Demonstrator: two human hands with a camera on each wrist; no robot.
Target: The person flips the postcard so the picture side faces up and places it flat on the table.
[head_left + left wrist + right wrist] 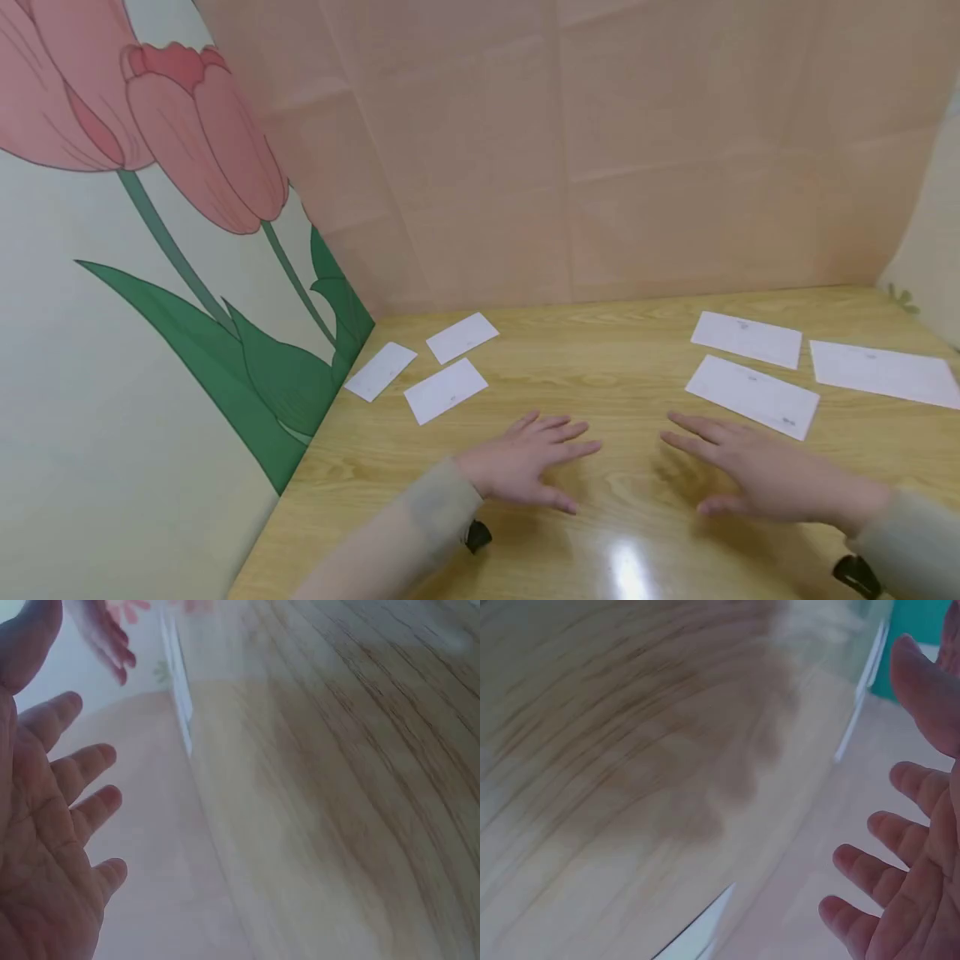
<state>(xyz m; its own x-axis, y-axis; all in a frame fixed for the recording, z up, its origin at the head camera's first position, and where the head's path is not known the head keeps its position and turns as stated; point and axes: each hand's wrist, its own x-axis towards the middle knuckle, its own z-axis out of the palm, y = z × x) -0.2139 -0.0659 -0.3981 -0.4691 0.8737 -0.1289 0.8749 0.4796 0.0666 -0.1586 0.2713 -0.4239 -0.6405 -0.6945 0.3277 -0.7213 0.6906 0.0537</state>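
My left hand (528, 462) hovers over the table with its fingers spread and holds nothing. Opposite it, my right hand (765, 471) is also spread above the wood, palm down. Nearest the left hand lies a white card (446, 391), with a second card (462, 337) behind it and a third card (381, 372) farther left. Just beyond the right fingers is a larger white card (753, 396) with small print. Behind that lies another card (746, 339), and one more card (885, 374) sits at the far right. The left wrist view shows the left palm (45, 832); the right wrist view shows the right palm (922, 870).
The wood-grain table (592, 375) meets a pinkish-tan cloth backdrop (570, 150) at its back edge. A pale panel with painted tulips (202, 142) stands along the left side. Another pale panel (926, 242) rises at the right. Dark straps show under both cuffs.
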